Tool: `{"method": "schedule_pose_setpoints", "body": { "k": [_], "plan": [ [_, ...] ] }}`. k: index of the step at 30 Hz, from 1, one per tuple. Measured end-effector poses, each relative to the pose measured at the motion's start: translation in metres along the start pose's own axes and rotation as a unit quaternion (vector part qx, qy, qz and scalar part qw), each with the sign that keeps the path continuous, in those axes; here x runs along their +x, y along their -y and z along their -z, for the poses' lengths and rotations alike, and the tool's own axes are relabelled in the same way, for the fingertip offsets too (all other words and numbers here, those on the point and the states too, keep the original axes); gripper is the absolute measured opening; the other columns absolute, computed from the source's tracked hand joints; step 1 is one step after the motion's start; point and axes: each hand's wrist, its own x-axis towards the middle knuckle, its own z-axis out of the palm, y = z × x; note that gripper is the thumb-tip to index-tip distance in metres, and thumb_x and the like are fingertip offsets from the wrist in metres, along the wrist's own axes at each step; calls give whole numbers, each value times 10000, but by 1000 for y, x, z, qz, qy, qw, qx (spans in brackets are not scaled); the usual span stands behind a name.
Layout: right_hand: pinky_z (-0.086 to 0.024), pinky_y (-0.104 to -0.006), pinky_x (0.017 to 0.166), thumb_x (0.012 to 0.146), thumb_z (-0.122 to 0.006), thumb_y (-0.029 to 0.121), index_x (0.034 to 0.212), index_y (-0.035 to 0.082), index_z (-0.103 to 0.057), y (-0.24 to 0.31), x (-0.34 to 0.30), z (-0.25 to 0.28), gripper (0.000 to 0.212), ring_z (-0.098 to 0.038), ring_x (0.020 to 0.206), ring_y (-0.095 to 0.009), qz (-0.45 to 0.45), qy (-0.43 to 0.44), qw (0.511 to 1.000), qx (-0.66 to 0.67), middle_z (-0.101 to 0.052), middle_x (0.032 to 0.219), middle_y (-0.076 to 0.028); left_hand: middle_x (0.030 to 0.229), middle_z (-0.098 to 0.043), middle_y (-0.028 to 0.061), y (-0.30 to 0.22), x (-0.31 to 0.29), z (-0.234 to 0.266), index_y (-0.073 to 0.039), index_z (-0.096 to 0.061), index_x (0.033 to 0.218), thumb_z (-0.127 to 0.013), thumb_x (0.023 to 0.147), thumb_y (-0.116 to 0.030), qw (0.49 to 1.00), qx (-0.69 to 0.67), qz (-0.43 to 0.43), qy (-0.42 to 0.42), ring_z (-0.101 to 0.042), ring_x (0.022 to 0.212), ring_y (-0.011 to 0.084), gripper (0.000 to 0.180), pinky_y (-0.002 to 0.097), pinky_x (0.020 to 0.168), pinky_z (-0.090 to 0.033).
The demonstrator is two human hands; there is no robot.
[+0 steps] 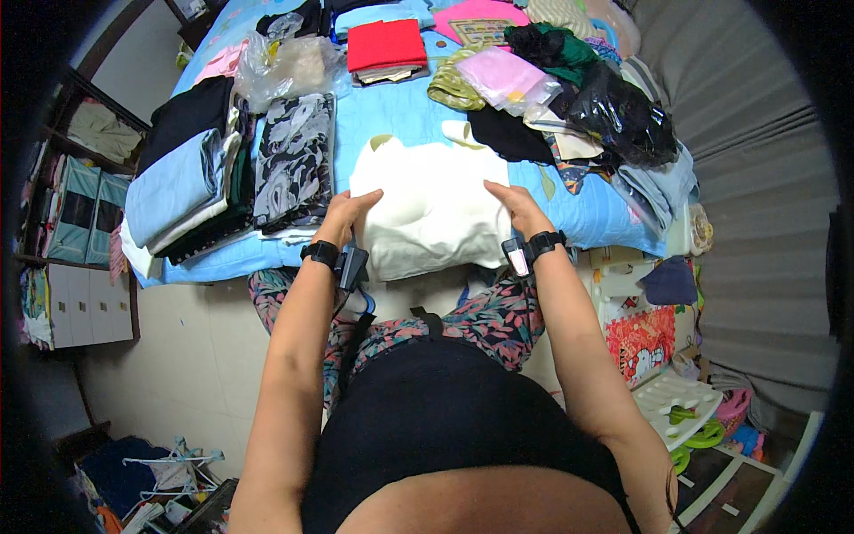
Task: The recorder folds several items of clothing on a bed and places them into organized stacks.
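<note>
Both hands lie flat and open on a cream-white garment (434,209) spread at the near edge of the bed (391,111): the left hand (349,212) presses its nine-o'clock side, the right hand (514,206) its three-o'clock side, fingers stretched and gripping nothing. The garment sits at the middle of the blue bedspread, already doubled into a rough rectangle, its lower edge hanging just over the bed's edge toward the person. Judging by its shape, the folding looks partly done, with smoothing or one more fold left. At about ten o'clock from the garment stand finished piles: a light blue folded piece (173,187) on dark clothes, and just beside it a black-and-grey flowered stack (294,160). At twelve o'clock lies a red folded cloth (386,44). From one to two o'clock a loose heap remains unsorted, with a pink bagged item (509,78) and a black plastic-wrapped bundle (623,116), so much of the pile seems still to be folded.
</note>
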Motion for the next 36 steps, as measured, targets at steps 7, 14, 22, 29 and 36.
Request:
{"method": "schedule_pose_setpoints", "body": {
  "k": [7, 14, 22, 29, 36],
  "plan": [
    [-536, -359, 866, 875, -681, 141, 1199, -53, -570, 45, 5, -2, 393, -640, 1027, -248, -9, 152, 974, 169, -631, 1174, -152, 1160, -636, 136, -43, -8, 1, 16, -544, 1249, -742, 824, -187, 997, 6, -33, 71, -602, 1039, 239, 511, 377, 885, -486],
    [-499, -307, 899, 879, -688, 171, 1183, 21, -598, 169, -27, -17, 351, -623, 1015, -168, 222, 143, 948, 178, -653, 1132, -73, 1089, -661, 81, -151, -15, 13, 8, -588, 1178, -736, 834, -224, 964, -51, -246, 88, -622, 954, 179, 442, 308, 833, -481],
    [-478, -289, 839, 827, -742, 249, 1166, -20, -610, 101, -28, 1, 452, -619, 963, -155, 219, 47, 974, -39, -669, 1085, -71, 1036, -678, 96, -84, -2, 12, 39, -612, 1136, -752, 812, -258, 972, 6, -234, 39, -635, 904, 173, 461, 307, 812, -488],
    [-496, -276, 704, 793, -758, 185, 982, -28, -662, -27, 8, 33, 300, -622, 780, -137, 97, -80, 982, -144, -689, 914, -69, 810, -664, 129, 46, 29, 28, 14, -629, 926, -773, 707, -218, 924, 263, -217, -170, -624, 707, 238, 350, 356, 675, -489],
    [-376, -223, 521, 841, -725, 306, 796, 52, -664, -39, 13, 35, 265, -487, 586, -64, 142, -151, 974, -91, -589, 681, 27, 950, -667, 208, 55, 20, 18, 51, -578, 1053, -817, 678, -336, 884, 268, -249, -291, -647, 879, 338, 589, 394, 798, -504]
  ]
}}
